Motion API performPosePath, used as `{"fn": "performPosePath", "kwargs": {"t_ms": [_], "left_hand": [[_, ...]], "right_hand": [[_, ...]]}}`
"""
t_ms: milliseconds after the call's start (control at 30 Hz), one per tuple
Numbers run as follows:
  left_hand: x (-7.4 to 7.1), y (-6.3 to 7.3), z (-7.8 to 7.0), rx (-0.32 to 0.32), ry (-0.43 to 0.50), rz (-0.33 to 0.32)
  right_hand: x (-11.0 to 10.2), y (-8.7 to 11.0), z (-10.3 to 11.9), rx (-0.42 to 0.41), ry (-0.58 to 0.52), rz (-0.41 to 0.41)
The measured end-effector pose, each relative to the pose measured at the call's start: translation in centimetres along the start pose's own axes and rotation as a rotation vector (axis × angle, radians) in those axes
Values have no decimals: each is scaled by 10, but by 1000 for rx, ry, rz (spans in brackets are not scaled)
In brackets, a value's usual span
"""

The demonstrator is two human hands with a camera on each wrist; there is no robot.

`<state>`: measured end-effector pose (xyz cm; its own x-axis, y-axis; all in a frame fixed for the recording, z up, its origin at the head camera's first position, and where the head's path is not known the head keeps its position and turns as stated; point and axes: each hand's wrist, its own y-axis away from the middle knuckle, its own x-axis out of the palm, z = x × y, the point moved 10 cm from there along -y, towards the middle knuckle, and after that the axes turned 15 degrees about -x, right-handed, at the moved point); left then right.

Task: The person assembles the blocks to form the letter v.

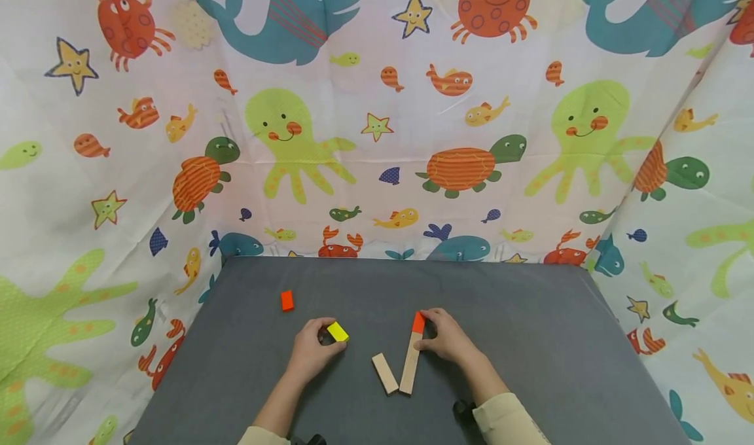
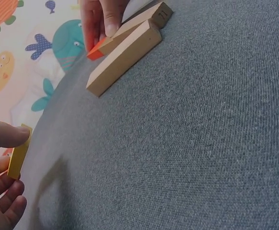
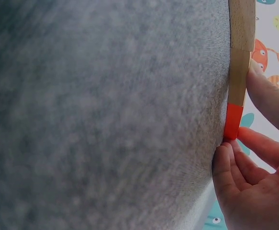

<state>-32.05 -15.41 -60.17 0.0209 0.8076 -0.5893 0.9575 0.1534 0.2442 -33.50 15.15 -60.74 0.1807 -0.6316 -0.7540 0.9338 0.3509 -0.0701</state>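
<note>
My left hand [image 1: 315,353] pinches a small yellow block [image 1: 338,332] between thumb and fingers; in the left wrist view the yellow block [image 2: 19,152] is seen edge-on. My right hand [image 1: 450,339] grips a small orange block [image 1: 419,322] at its far end, the thumb resting along a pale wooden length [image 1: 409,366]. Orange and wood sit end to end in a row. A seam crosses the wood [image 3: 239,76] in the right wrist view. Just left of the row lies a separate wooden block [image 1: 385,374], angled, its near end close to the row's near end.
A second orange block [image 1: 287,301] lies alone at the far left of the grey table [image 1: 506,294]. Behind and beside the table hangs a white curtain [image 1: 353,190] printed with sea animals.
</note>
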Motion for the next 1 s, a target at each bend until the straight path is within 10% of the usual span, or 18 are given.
{"fn": "performPosePath", "kwargs": {"t_ms": [1000], "left_hand": [[22, 5, -18, 78, -22, 23]], "right_hand": [[1, 1, 0, 16, -20, -4]]}}
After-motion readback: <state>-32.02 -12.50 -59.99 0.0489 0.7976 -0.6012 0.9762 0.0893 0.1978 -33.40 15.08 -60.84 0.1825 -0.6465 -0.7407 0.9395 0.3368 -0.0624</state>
